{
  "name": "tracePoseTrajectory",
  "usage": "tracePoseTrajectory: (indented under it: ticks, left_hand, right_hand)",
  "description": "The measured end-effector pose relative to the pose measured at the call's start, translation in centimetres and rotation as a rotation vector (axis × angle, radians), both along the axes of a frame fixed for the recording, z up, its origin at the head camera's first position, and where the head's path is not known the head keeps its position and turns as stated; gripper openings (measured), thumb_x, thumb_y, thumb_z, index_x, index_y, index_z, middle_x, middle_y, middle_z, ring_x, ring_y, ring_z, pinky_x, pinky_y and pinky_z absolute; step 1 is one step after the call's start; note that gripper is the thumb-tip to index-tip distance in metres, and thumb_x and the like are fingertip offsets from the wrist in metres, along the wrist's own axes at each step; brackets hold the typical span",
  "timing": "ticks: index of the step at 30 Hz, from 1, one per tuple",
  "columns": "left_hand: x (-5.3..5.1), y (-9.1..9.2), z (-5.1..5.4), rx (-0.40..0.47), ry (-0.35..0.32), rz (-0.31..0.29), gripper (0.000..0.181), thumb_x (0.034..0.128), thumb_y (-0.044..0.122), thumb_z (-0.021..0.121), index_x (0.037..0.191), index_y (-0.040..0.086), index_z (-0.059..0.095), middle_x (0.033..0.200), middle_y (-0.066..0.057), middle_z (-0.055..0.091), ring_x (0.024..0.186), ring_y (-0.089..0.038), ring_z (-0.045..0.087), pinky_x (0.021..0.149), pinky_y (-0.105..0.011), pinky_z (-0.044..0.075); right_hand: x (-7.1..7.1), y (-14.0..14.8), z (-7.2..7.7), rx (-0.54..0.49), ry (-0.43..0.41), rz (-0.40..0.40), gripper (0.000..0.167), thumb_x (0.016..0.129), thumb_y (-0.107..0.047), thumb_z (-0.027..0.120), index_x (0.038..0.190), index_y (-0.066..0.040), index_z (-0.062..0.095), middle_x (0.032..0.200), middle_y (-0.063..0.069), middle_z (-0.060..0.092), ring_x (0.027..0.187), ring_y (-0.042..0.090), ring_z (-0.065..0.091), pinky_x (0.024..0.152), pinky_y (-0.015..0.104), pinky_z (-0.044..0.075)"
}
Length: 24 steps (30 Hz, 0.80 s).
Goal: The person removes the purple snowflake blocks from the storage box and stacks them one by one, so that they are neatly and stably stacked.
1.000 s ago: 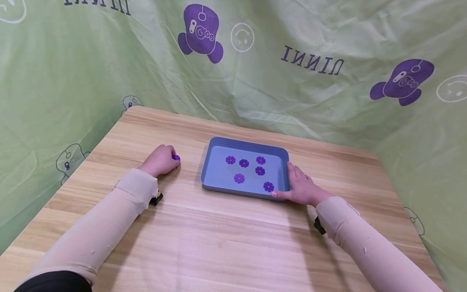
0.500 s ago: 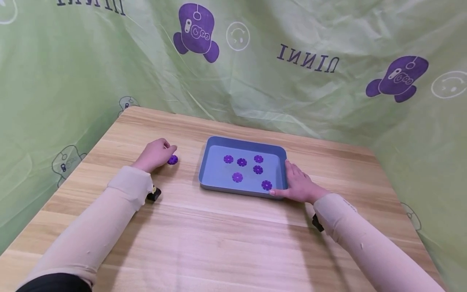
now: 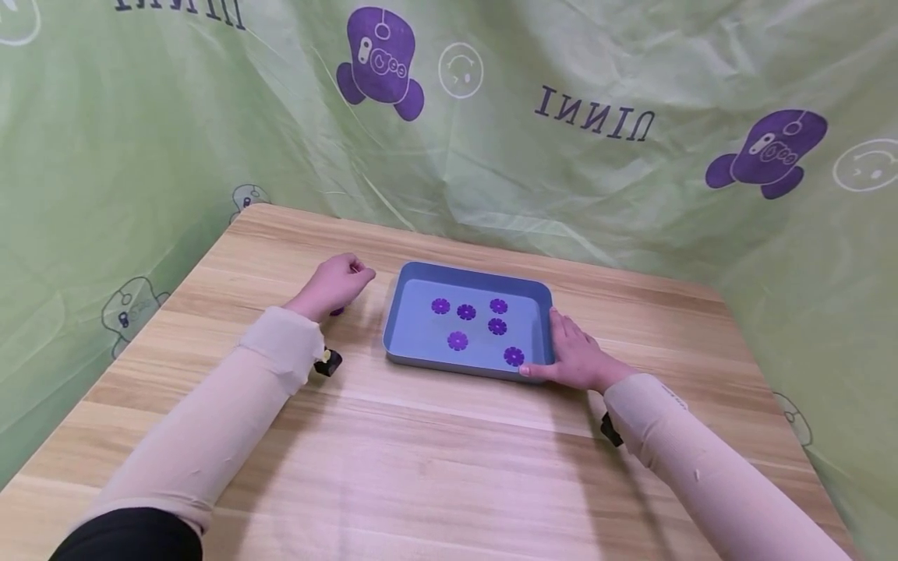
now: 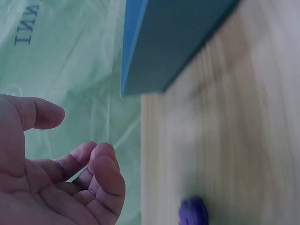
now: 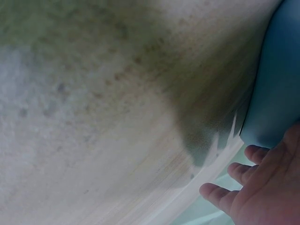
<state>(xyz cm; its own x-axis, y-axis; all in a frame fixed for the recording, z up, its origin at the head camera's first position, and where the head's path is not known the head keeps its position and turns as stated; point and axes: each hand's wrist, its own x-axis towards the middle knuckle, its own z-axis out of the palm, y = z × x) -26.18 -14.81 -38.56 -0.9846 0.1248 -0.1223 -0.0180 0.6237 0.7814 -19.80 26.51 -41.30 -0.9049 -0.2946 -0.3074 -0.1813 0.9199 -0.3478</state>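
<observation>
In the head view my left hand [image 3: 337, 282] hovers over the table left of the blue tray [image 3: 435, 362], with nothing in its grasp. The left wrist view shows its thumb apart from loosely curled fingers. A purple notched plastic disc [image 3: 337, 311] lies on the table under this hand, mostly covered by it; the left wrist view catches the disc [image 4: 193, 212] blurred at the bottom edge. Several flower-like purple discs [image 3: 457, 340] lie flat and scattered inside the tray. My right hand [image 3: 578, 358] rests against the tray's right end, fingers straight along the wall, thumb at the front rim.
A wooden table [image 3: 421, 467] carries the tray. Green printed cloth [image 3: 491, 171] hangs behind the table and at its sides. Black wrist cameras sit under both sleeves, including the left camera [image 3: 327, 362] close to the tabletop.
My left hand has let go of the purple disc on the table, lifted off it and moved right, toward the tray. The right hand and the tray stay put.
</observation>
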Motion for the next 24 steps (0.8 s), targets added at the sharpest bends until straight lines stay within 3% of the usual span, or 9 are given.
tracePoseTrajectory:
  ticks: [4, 11, 18, 24]
  left_hand:
    - [-0.1, 1.8, 0.2, 0.039, -0.001, -0.032, 0.029, 0.1016, 0.024, 0.053, 0.113, -0.003, 0.058, 0.08, -0.006, 0.052, 0.066, -0.016, 0.049, 0.057, -0.029, 0.043]
    - [-0.3, 5.4, 1.0, 0.058, 0.011, -0.086, 0.029, 0.1024, 0.022, 0.055, 0.113, -0.004, 0.061, 0.098, -0.014, 0.059, 0.08, -0.02, 0.054, 0.068, -0.03, 0.047]
    - [-0.4, 8.3, 1.0, 0.045, -0.039, -0.109, 0.02, 0.1028, 0.024, 0.056, 0.098, 0.005, 0.058, 0.08, -0.003, 0.051, 0.069, -0.015, 0.048, 0.064, -0.03, 0.042]
    - [-1.0, 10.6, 0.5, 0.027, -0.091, -0.139, 0.026, 0.1052, 0.027, 0.056, 0.088, 0.009, 0.051, 0.075, -0.001, 0.048, 0.06, -0.013, 0.046, 0.06, -0.029, 0.038]
  right_hand:
    - [0.0, -0.2, 0.0, -0.006, 0.005, 0.004, 0.13, 0.087, -0.069, 0.069, 0.158, 0.012, -0.005, 0.164, 0.036, 0.004, 0.151, 0.053, 0.008, 0.117, 0.071, 0.012]
    - [-0.2, -0.2, 0.0, 0.002, 0.016, 0.01, 0.13, 0.087, -0.068, 0.069, 0.157, 0.013, -0.005, 0.164, 0.038, 0.005, 0.151, 0.053, 0.009, 0.117, 0.07, 0.014]
    - [-0.1, -0.4, 0.0, -0.003, 0.016, 0.009, 0.13, 0.087, -0.068, 0.069, 0.157, 0.013, -0.004, 0.164, 0.037, 0.005, 0.151, 0.053, 0.009, 0.117, 0.07, 0.014]
    - [0.0, -0.2, 0.0, -0.005, 0.016, 0.001, 0.13, 0.087, -0.069, 0.069, 0.157, 0.012, -0.005, 0.164, 0.038, 0.005, 0.15, 0.054, 0.009, 0.117, 0.071, 0.013]
